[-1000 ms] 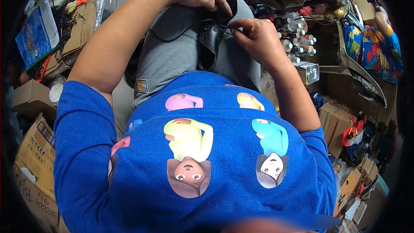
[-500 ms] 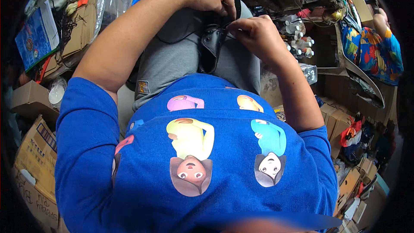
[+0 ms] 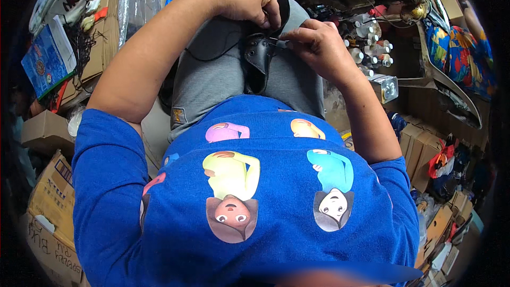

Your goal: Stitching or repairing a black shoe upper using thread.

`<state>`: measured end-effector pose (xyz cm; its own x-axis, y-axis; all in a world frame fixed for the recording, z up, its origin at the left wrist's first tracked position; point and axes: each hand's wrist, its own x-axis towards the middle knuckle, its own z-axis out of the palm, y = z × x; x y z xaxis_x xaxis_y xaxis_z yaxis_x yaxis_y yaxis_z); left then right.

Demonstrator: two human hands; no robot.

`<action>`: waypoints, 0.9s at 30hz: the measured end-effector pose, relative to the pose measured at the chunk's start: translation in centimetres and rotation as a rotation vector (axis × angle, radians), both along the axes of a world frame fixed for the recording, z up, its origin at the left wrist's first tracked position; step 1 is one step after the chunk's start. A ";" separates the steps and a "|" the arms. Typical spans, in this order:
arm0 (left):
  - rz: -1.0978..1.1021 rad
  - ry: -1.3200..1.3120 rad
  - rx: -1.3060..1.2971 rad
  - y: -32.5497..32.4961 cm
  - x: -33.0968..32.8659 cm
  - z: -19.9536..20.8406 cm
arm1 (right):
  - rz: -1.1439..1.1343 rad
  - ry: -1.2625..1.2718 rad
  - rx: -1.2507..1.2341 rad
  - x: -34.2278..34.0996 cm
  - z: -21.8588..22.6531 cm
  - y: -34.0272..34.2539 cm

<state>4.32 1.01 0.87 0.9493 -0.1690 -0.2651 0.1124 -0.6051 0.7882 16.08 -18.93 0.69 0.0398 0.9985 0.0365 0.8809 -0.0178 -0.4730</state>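
A black leather shoe (image 3: 258, 61) with eyelets lies between my thighs, its near end toward my belly. My left hand (image 3: 254, 5) is over the shoe's far part, its fingers curled down and pressed together; what they hold, if anything, is hidden. On the right side of the shoe, my right hand (image 3: 317, 45) pinches a thin, needle-like tool (image 3: 273, 38) between thumb and forefinger, its tip pointing left at the leather. A thin black cord (image 3: 212, 57) loops from the shoe across my left thigh.
Several capped small bottles (image 3: 372, 48) stand right of my knee, near a clear plastic container (image 3: 384, 87). Beyond them are a curved-edged board (image 3: 451, 95) and a multicoloured patterned cloth (image 3: 467, 56). To the left lie a blue booklet (image 3: 47, 58) and cardboard boxes (image 3: 48, 133).
My left hand has moved slightly down and left, closer to the shoe's opening. My right hand stays at the shoe's right side, with the thin tool now visible. The patterned sleeve's hand at right is gone.
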 end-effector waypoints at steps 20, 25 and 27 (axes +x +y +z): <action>-0.157 0.094 0.116 0.4 3.0 0.5 | 0.070 -0.257 0.036 -0.5 1.6 0.6; -0.095 0.103 0.087 0.7 2.6 0.5 | -0.043 -0.163 0.007 -1.2 1.1 0.1; -0.121 0.082 0.079 0.7 2.8 0.4 | -0.007 -0.124 0.064 -0.5 0.9 0.7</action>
<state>7.12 1.68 1.30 0.8979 -0.2568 -0.3576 0.0964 -0.6779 0.7288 15.55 -18.19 1.58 0.0384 0.9937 0.1049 0.9327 0.0020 -0.3608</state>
